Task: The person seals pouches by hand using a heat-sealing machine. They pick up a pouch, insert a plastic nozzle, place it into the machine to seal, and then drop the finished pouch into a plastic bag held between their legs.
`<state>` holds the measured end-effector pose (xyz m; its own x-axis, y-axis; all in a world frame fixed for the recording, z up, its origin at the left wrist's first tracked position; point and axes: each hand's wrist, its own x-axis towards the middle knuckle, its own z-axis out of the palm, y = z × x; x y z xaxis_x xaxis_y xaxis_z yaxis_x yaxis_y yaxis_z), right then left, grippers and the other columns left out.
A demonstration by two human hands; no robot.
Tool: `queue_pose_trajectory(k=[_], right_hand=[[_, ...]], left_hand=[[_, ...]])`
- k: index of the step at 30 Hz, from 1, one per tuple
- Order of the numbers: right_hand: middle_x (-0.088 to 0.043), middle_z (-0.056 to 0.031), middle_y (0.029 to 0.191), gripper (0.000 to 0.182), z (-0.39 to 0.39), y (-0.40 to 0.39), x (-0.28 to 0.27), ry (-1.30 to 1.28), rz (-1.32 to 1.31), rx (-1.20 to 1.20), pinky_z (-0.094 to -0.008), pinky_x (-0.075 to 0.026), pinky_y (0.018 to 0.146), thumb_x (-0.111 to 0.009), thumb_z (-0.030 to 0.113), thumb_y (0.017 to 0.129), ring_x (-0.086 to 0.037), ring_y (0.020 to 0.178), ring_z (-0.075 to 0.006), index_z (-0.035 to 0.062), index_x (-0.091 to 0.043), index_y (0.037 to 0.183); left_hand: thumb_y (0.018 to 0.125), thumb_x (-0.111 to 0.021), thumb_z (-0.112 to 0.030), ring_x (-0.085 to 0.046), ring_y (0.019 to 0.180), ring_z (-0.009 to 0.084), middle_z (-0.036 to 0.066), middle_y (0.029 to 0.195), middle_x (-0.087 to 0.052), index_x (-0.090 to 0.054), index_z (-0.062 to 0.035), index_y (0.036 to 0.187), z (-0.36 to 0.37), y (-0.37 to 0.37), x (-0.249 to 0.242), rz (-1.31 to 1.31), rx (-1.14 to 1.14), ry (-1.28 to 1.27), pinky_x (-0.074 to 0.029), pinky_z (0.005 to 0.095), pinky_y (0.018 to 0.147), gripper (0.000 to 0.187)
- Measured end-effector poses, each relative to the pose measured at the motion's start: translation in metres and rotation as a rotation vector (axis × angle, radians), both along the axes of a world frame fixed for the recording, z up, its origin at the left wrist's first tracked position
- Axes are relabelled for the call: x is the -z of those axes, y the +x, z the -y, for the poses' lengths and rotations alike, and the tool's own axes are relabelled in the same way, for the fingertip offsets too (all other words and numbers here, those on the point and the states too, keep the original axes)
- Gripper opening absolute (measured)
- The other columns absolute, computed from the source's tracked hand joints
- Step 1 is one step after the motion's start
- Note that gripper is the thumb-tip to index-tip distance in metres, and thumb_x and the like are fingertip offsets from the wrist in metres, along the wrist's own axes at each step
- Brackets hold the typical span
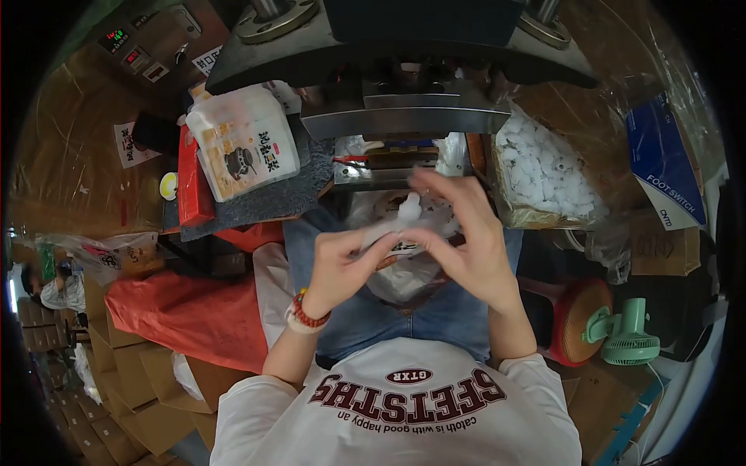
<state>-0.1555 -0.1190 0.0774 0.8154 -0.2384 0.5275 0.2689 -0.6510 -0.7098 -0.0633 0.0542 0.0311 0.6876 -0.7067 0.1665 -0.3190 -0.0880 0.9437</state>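
Pouch (404, 233), frame centre: we see left hand (342, 268) and right hand (466, 248) both pinching it; printed bag (245, 144) upper left already filled.

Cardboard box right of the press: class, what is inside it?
The cardboard box holds a heap of small white plastic pieces, under clear film. Whatever lies beneath the top layer is covered.
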Motion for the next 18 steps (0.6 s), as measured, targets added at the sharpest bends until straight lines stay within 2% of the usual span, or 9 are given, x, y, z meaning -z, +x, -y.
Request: queue_pose_trajectory(k=[1,2,3,7,9,12,14,16,18], right_hand=[[-0.065,-0.0127,0.106,0.048,0.005,-0.002,-0.001,0.023,-0.006,0.082,-0.0331,-0.047,0.084,-0.074,0.008,0.076,-0.059,0.097,-0.0248,0.001,-0.058,0.121],[-0.064,-0.0136,0.107,0.045,0.014,-0.005,-0.002,0.045,-0.01,0.162,-0.035,-0.047,0.083,-0.073,0.009,0.078,-0.059,0.097,-0.0277,0.001,-0.058,0.119],[-0.065,-0.0087,0.105,0.042,0.026,-0.009,0.001,0.044,0.024,0.25,-0.0281,-0.044,0.084,-0.072,0.006,0.08,-0.056,0.096,-0.0139,0.0,-0.059,0.119],[-0.065,-0.0105,0.107,0.031,0.075,-0.012,0.001,-0.034,-0.088,0.587,-0.0305,-0.045,0.084,-0.067,0.012,0.085,-0.059,0.096,-0.0162,0.0019,-0.062,0.114],[-0.064,-0.0129,0.103,0.026,0.101,0.0,0.033,-0.465,-0.218,0.757,-0.0355,-0.047,0.083,-0.066,0.011,0.085,-0.061,0.094,-0.0268,0.0032,-0.064,0.11],[-0.06,-0.0147,0.097,0.023,0.112,0.01,0.066,-0.511,-0.362,0.701,-0.0414,-0.047,0.078,-0.065,0.013,0.084,-0.056,0.094,-0.0336,0.0033,-0.065,0.105],[-0.059,-0.0144,0.093,0.02,0.111,0.008,0.071,-0.42,-0.388,0.688,-0.0418,-0.047,0.079,-0.064,0.013,0.085,-0.055,0.092,-0.0331,0.0038,-0.065,0.103],[-0.059,-0.0144,0.093,0.02,0.115,0.006,0.069,-0.538,-0.358,0.649,-0.042,-0.047,0.077,-0.064,0.014,0.085,-0.055,0.092,-0.0331,0.0023,-0.065,0.101],[-0.059,-0.0151,0.09,0.018,0.122,0.007,0.071,-0.565,-0.331,0.657,-0.0398,-0.047,0.074,-0.062,0.013,0.087,-0.056,0.085,-0.0324,0.0016,-0.064,0.101]], left_hand=[[0.088,-0.068,-0.014,-0.065,0.067,0.0081,0.008,0.077,-0.071,-0.072,0.001,0.093,0.011,0.004,0.017,0.001,-0.002,-0.005,-0.049,0.0222,0.056,0.016],[0.088,-0.068,-0.015,-0.063,0.067,0.0062,0.006,0.077,-0.07,-0.072,0.0019,0.091,0.022,0.011,0.037,-0.274,-0.025,-0.046,-0.048,0.0214,0.056,0.018],[0.089,-0.068,-0.017,-0.061,0.067,0.0044,0.004,0.076,-0.07,-0.072,0.0027,0.089,0.032,0.017,0.047,-0.552,-0.048,-0.086,-0.047,0.0206,0.056,0.02],[0.088,-0.069,-0.017,-0.066,0.074,0.01,0.008,0.089,-0.071,-0.069,0.0043,0.096,0.06,0.044,0.028,-0.867,-0.022,-0.227,-0.052,0.0231,0.066,0.023],[0.088,-0.068,-0.016,-0.067,0.079,0.0122,0.01,0.095,-0.07,-0.067,0.0053,0.1,0.063,0.057,0.037,-0.854,0.014,-0.231,-0.054,0.0255,0.07,0.024],[0.088,-0.068,-0.016,-0.067,0.079,0.0114,0.009,0.094,-0.071,-0.068,0.0046,0.099,0.07,0.063,0.039,-0.878,0.001,-0.266,-0.053,0.0251,0.07,0.023],[0.088,-0.068,-0.016,-0.066,0.079,0.0104,0.007,0.093,-0.071,-0.068,0.0038,0.097,0.068,0.059,0.039,-0.811,-0.038,-0.242,-0.052,0.0252,0.069,0.022],[0.088,-0.069,-0.019,-0.065,0.077,0.0096,0.004,0.088,-0.071,-0.069,0.0017,0.096,0.051,0.074,0.038,-0.762,-0.022,-0.146,-0.051,0.0231,0.069,0.022],[0.087,-0.069,-0.029,-0.065,0.093,0.0184,0.009,0.105,-0.069,-0.065,-0.0022,0.11,0.018,0.098,0.037,-0.184,-0.328,0.149,-0.048,0.0326,0.085,0.036]])
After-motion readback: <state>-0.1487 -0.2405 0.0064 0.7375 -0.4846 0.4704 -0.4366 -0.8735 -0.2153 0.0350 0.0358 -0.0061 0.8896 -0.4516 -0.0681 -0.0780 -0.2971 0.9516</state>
